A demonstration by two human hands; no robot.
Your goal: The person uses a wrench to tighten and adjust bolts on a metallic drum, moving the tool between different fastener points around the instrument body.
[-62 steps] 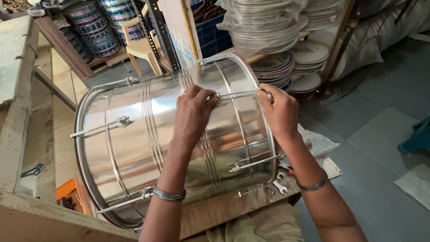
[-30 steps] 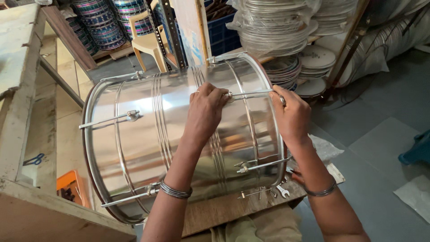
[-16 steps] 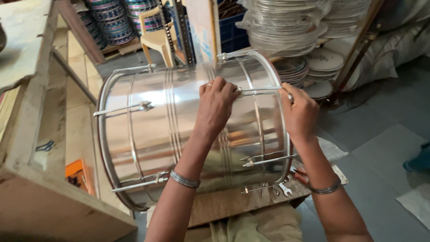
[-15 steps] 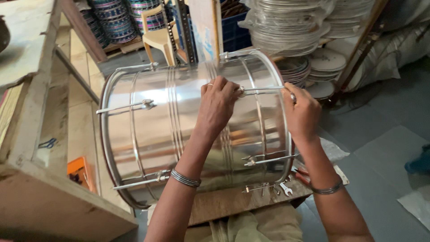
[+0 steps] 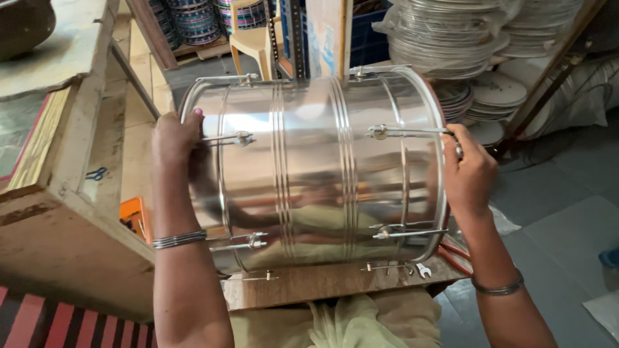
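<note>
**Hands grip both ends of a steel drum**

Left hand (image 5: 175, 138) clasps the left rim of the drum (image 5: 316, 167), fingers curled over the edge beside a tension rod (image 5: 227, 138). Right hand (image 5: 469, 173) is closed around the right rim, thumb on the shell next to another rod (image 5: 406, 133). Each wrist wears a metal bangle.

The drum, a shiny steel shell, lies on its side on a small wooden table (image 5: 335, 283) just in front of the person, with more rods and lugs along its lower side. A small spanner (image 5: 423, 270) lies on the table under the drum's right end.

An orange box (image 5: 134, 216) sits near the left end, beside a wooden bench (image 5: 71, 212). Beyond the drum, a blue crate (image 5: 364, 38) stands behind an upright board, patterned drums (image 5: 193, 19) are stacked on a shelf, and stacks of hoops and drum skins (image 5: 451, 38) fill the right.
</note>
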